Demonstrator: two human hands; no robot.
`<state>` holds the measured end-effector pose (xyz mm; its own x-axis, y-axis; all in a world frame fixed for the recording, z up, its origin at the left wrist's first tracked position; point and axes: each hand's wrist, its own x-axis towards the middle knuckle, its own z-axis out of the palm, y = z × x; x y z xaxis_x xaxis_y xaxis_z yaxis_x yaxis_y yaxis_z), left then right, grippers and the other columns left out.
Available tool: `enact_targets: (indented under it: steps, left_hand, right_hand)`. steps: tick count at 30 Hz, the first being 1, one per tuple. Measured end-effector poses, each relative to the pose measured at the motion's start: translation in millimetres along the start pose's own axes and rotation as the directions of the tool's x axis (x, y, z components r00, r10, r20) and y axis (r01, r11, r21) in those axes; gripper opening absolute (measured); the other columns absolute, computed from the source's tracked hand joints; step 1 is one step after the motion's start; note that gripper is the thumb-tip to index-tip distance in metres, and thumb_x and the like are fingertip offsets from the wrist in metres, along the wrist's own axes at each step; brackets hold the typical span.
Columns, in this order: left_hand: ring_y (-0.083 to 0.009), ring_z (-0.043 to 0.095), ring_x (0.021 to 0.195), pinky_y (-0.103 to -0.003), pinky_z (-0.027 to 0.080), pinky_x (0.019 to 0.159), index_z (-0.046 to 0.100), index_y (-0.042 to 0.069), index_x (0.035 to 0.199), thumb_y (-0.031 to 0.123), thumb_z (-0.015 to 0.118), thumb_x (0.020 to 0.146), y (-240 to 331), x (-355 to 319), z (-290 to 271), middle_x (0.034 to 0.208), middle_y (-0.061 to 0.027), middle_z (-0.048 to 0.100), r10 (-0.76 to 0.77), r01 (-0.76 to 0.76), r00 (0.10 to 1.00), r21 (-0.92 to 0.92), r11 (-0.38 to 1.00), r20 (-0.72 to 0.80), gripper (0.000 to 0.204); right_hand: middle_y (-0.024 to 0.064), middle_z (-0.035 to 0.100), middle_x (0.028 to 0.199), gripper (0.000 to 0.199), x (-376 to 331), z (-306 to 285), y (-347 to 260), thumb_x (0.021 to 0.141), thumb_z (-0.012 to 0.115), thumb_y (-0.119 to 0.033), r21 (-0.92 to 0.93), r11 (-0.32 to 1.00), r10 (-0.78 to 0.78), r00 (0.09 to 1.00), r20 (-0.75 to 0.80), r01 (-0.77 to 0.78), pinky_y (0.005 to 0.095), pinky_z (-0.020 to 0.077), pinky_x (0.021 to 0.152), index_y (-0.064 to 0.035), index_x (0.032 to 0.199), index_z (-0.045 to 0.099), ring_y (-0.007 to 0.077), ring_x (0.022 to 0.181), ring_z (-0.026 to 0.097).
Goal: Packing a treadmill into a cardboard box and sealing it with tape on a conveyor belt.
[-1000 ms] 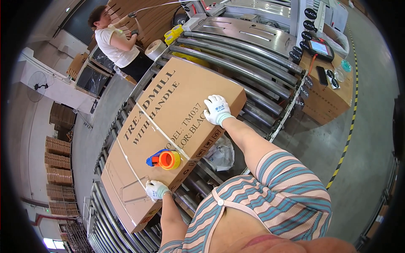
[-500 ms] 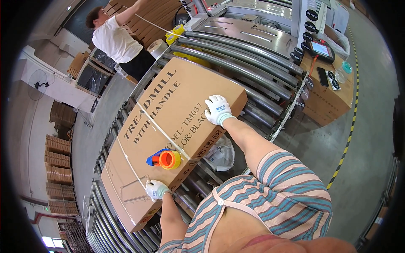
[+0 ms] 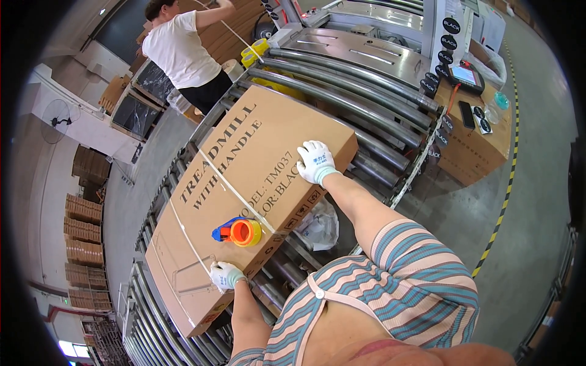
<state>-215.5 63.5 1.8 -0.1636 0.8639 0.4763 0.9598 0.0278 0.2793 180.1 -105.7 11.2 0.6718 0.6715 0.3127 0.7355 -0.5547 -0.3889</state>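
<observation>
A long brown cardboard carton [image 3: 238, 143] with black printing lies flat and slantwise on the roller conveyor, two white straps [image 3: 235, 190] round it. My right hand [image 3: 316, 162], in a white knit glove, rests on the top near the right end, fingers lying on the cardboard. My left hand [image 3: 227, 276], gloved likewise, lies on the near edge toward the left end, its fingertips beside the left strap; it appears to hold nothing. Between my hands, a tape dispenser [image 3: 243, 232] with a blue handle and an orange and yellow round body sits on the carton.
Steel rollers [image 3: 354, 91] lead to a metal machine bed [image 3: 360, 52] beyond. At right, a carton [image 3: 473, 146] bears a handheld device [image 3: 465, 76] and a phone [image 3: 466, 114]. A co-worker [image 3: 183, 52] stands at far left. A plastic bag [image 3: 321, 226] lies below the rollers.
The co-worker at far left has shifted a little to the right, with a raised arm now bent. My hands, the carton and the tape dispenser stay practically where they were.
</observation>
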Motion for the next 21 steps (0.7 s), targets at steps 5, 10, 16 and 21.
enact_targets:
  steps: [5, 10, 16, 21]
  left_hand:
    - [-0.0357, 0.064, 0.081, -0.043, 0.05, 0.074, 0.07, 0.004, 0.096, 0.016, 0.06, 0.082, -2.3, 1.6, 2.5, 0.087, -0.0187, 0.067, 0.025, -0.025, 1.0, -0.02, 0.999, -0.001, 0.021]
    - [-0.0359, 0.063, 0.08, -0.043, 0.05, 0.073, 0.07, 0.003, 0.094, 0.017, 0.06, 0.082, -2.9, 1.3, 4.6, 0.087, -0.0192, 0.067, 0.032, -0.032, 0.999, -0.02, 0.999, -0.017, 0.021]
    - [-0.0341, 0.064, 0.084, -0.042, 0.051, 0.076, 0.07, 0.003, 0.099, 0.016, 0.06, 0.082, -2.8, 2.1, 4.7, 0.09, -0.0179, 0.067, 0.015, -0.014, 1.0, -0.024, 1.0, 0.017, 0.023]
    - [-0.0337, 0.064, 0.084, -0.042, 0.051, 0.076, 0.07, 0.003, 0.1, 0.017, 0.06, 0.083, -3.7, 2.6, 4.4, 0.091, -0.0175, 0.068, -0.001, 0.002, 1.0, -0.01, 1.0, 0.025, 0.024]
  right_hand:
    - [0.0105, 0.055, 0.115, 0.036, -1.1, 1.8, 1.0, 0.084, 0.054, -0.034, -0.015, 1.0, -0.001, 1.0, -0.029, 0.001, 0.041, 0.035, 0.103, -0.0096, 0.111, 0.059, 0.0262, 0.116, 0.048]
    - [0.0108, 0.055, 0.115, 0.037, 0.2, 1.1, 1.2, 0.084, 0.054, -0.034, -0.024, 1.0, -0.002, 1.0, -0.003, 0.002, 0.0409, 0.0358, 0.103, -0.0096, 0.111, 0.059, 0.0263, 0.116, 0.049]
    - [0.0106, 0.055, 0.115, 0.037, 0.5, 0.1, 2.3, 0.084, 0.054, -0.034, -0.014, 1.0, -0.005, 1.0, -0.004, 0.005, 0.041, 0.0356, 0.103, -0.0097, 0.111, 0.059, 0.0262, 0.116, 0.049]
    - [0.0107, 0.055, 0.115, 0.037, -0.3, -1.2, 0.2, 0.084, 0.054, -0.034, -0.012, 1.0, -0.004, 1.0, -0.004, 0.004, 0.0412, 0.0355, 0.103, -0.0094, 0.111, 0.059, 0.0263, 0.116, 0.049]
